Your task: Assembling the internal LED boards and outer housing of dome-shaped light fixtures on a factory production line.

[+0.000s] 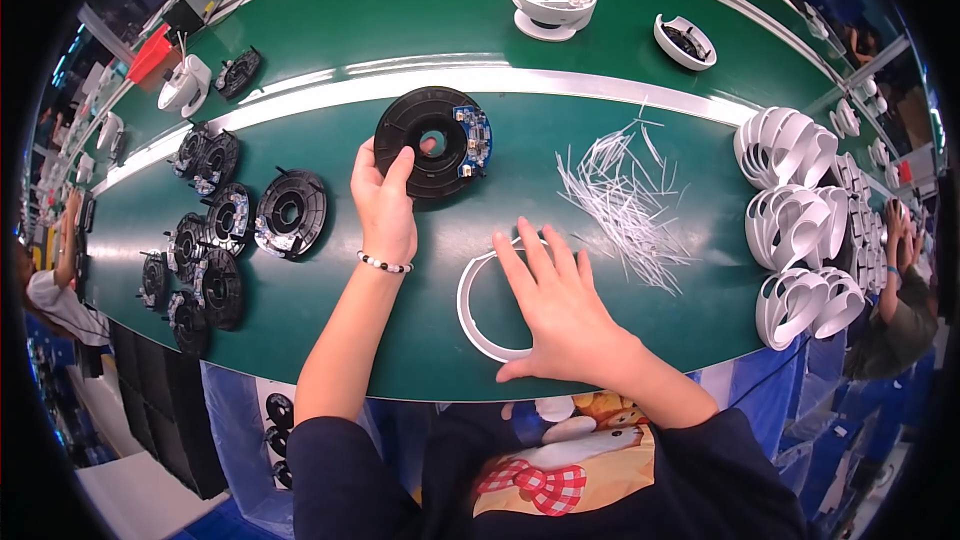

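My left hand (386, 195) grips a round black plastic disc (408, 155) by its left side, thumb on the face near the central hole. A curved blue circuit board (475, 140) sits along the disc's right edge. Lower and to the right, a thin white plastic ring (467, 312) lies on the green table. Spread over the ring's right side is my right hand (556, 308), fingers near its upper edge and thumb by its lower edge. The hand hides that part of the ring, so firm contact cannot be made out.
Several similar black discs (291, 213) lie at left. A loose heap of thin white strips (625, 200) is right of centre. Stacked white rings (792, 225) stand at right. Beyond a pale rail (400, 83), a white housing (553, 2) rests on a green surface. Other people work at both sides.
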A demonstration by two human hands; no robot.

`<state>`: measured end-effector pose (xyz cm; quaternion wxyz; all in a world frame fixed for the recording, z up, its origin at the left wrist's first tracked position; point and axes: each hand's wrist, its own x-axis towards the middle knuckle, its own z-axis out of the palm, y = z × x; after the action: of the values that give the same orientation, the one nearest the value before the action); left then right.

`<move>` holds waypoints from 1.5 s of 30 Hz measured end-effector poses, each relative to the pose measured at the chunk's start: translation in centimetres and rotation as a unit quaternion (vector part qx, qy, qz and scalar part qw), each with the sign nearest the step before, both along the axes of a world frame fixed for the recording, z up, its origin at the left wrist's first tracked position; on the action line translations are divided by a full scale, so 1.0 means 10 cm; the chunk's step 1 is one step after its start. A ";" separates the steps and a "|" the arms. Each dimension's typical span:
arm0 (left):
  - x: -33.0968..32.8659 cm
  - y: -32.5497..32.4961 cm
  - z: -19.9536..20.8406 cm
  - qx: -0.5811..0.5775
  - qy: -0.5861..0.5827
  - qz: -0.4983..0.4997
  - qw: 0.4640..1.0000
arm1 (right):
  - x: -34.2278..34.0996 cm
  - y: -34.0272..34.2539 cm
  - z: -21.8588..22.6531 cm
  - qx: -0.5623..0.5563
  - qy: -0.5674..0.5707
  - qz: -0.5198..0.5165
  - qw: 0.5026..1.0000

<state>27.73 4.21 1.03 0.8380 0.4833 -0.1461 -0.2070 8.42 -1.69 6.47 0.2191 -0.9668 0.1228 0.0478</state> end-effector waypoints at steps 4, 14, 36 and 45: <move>-0.04 -0.01 -0.02 -0.007 0.009 -0.002 1.000 | -0.02 -0.08 -0.04 0.041 -0.090 0.001 0.995; -0.59 -0.05 0.14 -0.070 0.101 -0.274 0.954 | 0.22 -0.45 -0.12 0.007 -0.345 -0.139 0.928; -0.50 -0.05 0.08 -0.101 0.295 -0.370 0.875 | 0.25 -0.47 -0.23 0.060 -0.325 -0.011 0.944; -0.54 -0.05 0.03 -0.138 0.281 -0.366 0.877 | 0.22 -0.43 -0.27 0.031 -0.355 -0.033 0.934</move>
<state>22.34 3.71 1.37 0.7667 0.1963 -0.0983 -0.6034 10.67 -5.98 3.78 0.2794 -0.9090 0.0674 -0.3018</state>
